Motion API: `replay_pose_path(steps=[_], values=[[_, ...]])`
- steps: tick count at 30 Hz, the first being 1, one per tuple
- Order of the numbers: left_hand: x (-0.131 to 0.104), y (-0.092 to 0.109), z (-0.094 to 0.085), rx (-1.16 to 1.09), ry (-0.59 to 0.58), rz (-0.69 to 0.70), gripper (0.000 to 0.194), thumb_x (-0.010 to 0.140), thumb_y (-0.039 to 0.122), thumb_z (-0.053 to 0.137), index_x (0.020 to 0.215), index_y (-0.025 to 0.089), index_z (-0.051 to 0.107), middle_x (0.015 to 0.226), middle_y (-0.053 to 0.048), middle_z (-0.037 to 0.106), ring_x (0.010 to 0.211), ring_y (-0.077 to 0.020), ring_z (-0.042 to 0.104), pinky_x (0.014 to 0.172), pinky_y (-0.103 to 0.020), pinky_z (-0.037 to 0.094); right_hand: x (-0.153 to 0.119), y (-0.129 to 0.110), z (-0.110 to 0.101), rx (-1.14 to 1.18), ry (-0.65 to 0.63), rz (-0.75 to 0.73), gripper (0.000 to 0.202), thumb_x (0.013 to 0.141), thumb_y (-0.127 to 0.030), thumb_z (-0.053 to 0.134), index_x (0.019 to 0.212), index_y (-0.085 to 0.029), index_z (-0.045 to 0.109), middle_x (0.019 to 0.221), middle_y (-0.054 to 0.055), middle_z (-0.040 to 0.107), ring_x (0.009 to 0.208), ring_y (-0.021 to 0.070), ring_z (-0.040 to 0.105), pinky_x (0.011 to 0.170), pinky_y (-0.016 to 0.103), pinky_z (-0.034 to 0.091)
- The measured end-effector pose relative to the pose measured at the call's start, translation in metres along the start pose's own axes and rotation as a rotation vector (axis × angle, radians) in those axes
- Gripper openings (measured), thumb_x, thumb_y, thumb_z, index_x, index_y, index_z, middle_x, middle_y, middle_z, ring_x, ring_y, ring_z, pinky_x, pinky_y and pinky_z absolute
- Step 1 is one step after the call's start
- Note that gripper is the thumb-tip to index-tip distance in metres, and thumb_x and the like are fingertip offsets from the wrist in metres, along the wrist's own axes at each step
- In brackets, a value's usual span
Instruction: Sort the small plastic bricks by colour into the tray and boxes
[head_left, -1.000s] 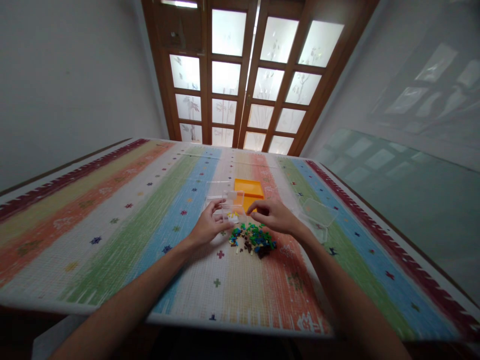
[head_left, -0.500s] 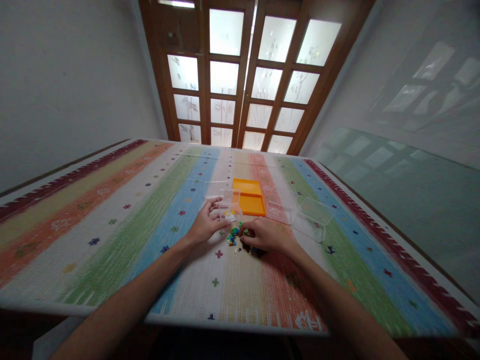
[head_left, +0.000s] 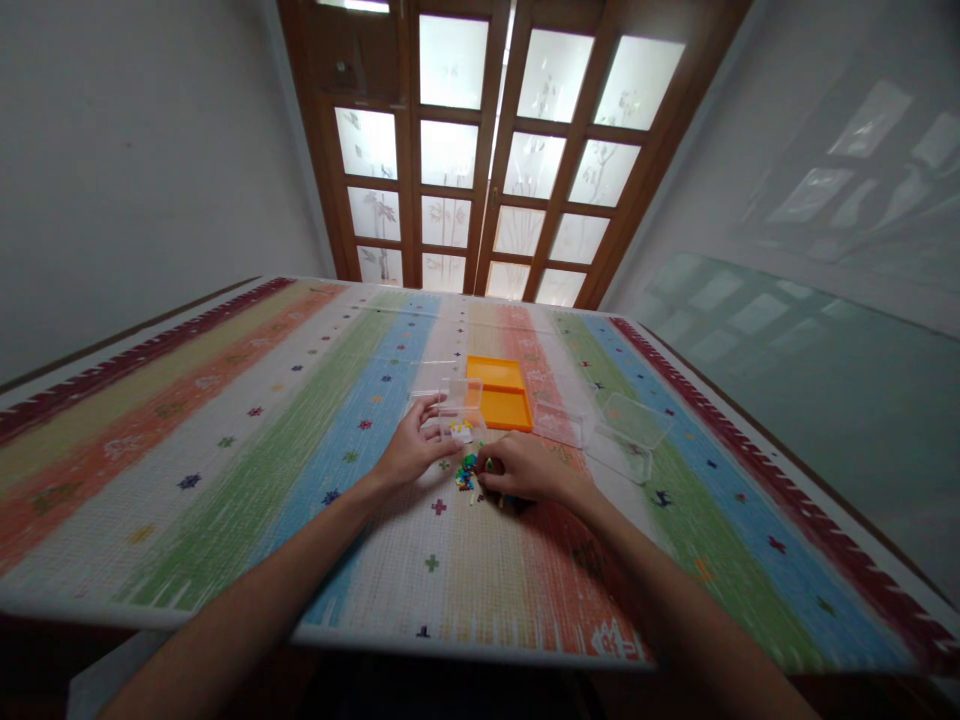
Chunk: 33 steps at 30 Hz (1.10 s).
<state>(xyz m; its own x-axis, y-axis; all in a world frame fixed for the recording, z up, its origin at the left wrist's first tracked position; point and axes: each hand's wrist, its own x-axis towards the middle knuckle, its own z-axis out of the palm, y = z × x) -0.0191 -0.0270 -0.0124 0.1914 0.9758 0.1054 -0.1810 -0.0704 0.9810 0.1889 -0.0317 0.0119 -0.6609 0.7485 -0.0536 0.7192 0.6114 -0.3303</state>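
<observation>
My left hand point(head_left: 411, 442) is curled around the left side of a small clear plastic box point(head_left: 472, 424), its thumb at the near edge and its fingers behind. The box's lid stands raised, and small yellow pieces point(head_left: 460, 427) lie inside. Just in front of the box is a pile of tiny blue, green, yellow and dark pieces point(head_left: 466, 472) on the cloth. At the pile's right side, my right hand point(head_left: 526, 466) is closed, thumb and forefinger together low over the pieces. What it pinches, if anything, is too small to make out.
An open orange case point(head_left: 504, 408) lies behind the hands. Right of it are a clear container point(head_left: 559, 425) and another open clear box point(head_left: 619, 455). A striped, patterned cloth point(head_left: 300, 440) covers the table; wooden glazed doors point(head_left: 480, 150) stand beyond.
Hardly anything differs. My right hand has shifted very slightly over the pile, its fingers still closed. My left hand stays at the clear box.
</observation>
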Motion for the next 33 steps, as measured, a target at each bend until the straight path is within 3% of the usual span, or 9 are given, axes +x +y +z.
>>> replay_pose_path(steps=[8,18,33], values=[[0.0,-0.002,-0.001,-0.017,-0.02,0.001,0.069,0.063,0.016,0.084,0.124,0.02,0.052,0.124,-0.012,0.059,0.11,-0.0233,0.066,0.102,-0.047,0.05,0.002,-0.005,-0.002,0.071,-0.003,-0.026,0.021,0.082,-0.013,0.059,0.092,-0.019,0.077,0.073,0.001,0.071,0.063,0.0113,0.06,0.061,0.021,0.037],[0.0,0.0,-0.001,-0.005,-0.028,-0.006,0.072,0.063,0.017,0.084,0.126,0.02,0.05,0.127,-0.013,0.058,0.109,-0.0246,0.067,0.1,-0.047,0.052,0.005,-0.016,-0.006,0.019,-0.009,0.053,0.017,0.082,-0.013,0.06,0.087,-0.016,0.076,0.072,0.003,0.069,0.061,0.0114,0.057,0.058,0.021,0.034],[0.001,0.0,-0.002,0.017,-0.021,-0.017,0.076,0.063,0.019,0.084,0.129,0.018,0.048,0.129,-0.015,0.056,0.109,-0.0239,0.066,0.1,-0.044,0.051,0.001,-0.015,-0.003,0.04,0.012,-0.008,0.015,0.082,-0.014,0.062,0.086,-0.017,0.075,0.072,0.002,0.07,0.062,0.0115,0.058,0.06,0.021,0.036]])
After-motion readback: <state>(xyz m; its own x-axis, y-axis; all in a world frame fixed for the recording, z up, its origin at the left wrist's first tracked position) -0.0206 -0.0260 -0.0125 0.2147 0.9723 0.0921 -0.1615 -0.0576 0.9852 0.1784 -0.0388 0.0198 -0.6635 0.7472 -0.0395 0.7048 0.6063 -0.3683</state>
